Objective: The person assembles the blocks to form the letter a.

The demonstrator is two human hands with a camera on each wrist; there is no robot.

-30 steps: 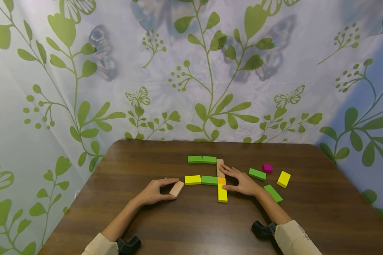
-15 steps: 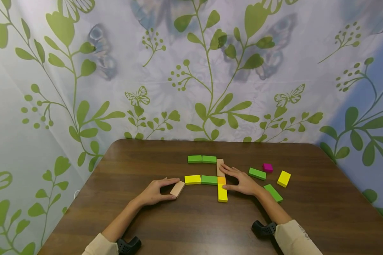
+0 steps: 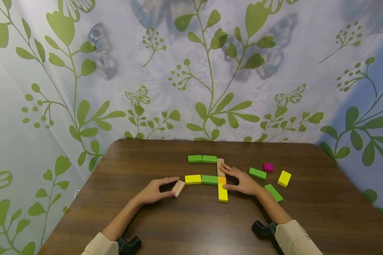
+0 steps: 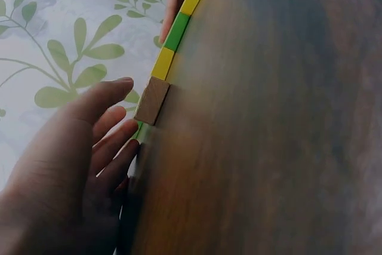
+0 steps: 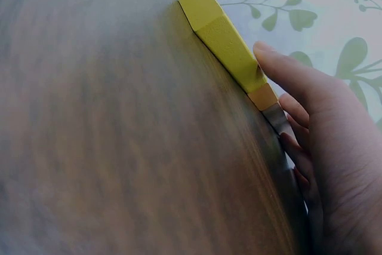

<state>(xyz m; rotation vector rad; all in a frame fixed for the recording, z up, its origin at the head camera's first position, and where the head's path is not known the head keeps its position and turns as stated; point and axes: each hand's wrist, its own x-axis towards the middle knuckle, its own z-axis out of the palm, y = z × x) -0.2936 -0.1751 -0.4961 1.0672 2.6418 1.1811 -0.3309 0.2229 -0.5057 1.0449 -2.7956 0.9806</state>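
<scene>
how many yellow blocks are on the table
3: the row's yellow block, left of a green block; the column's yellow block, by the right hand; the loose yellow block, far right.

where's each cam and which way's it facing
Head: on the head, facing forward, down at the table; left hand, right hand and sleeves show.
Left wrist: on that wrist, facing the left hand and the wood block beside it; right hand partly shows.
Right wrist: on that wrist, facing the right hand and the yellow block beside it.
Head and left wrist share that wood block.
</scene>
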